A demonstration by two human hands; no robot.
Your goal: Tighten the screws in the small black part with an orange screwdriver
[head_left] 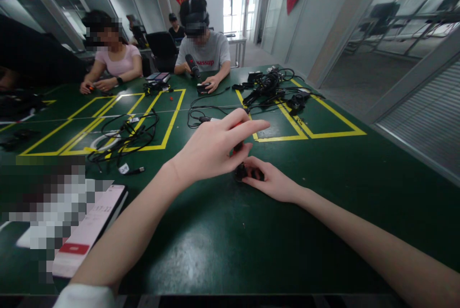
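My left hand (pixel 212 142) is raised over the green table, its fingers closed round a small red-and-black tool (pixel 237 146) that is mostly hidden behind them. The index finger points out to the right. Just below it, my right hand (pixel 275 181) rests on the table, thumb and fingers closed on a small black part (pixel 240 172). The tool stands directly above this part; whether the two touch, I cannot tell. Behind my left hand runs a thin black cable (pixel 196 111) with a plug end (pixel 204 119).
Left of my hands lie a tangle of black cables (pixel 125 131) and a phone (pixel 88 231). A larger heap of black cables (pixel 268 85) sits at the far right. Yellow tape (pixel 172 126) marks the green table (pixel 305 245). Across it, a person in grey (pixel 213 51) holds a power screwdriver (pixel 193 66).
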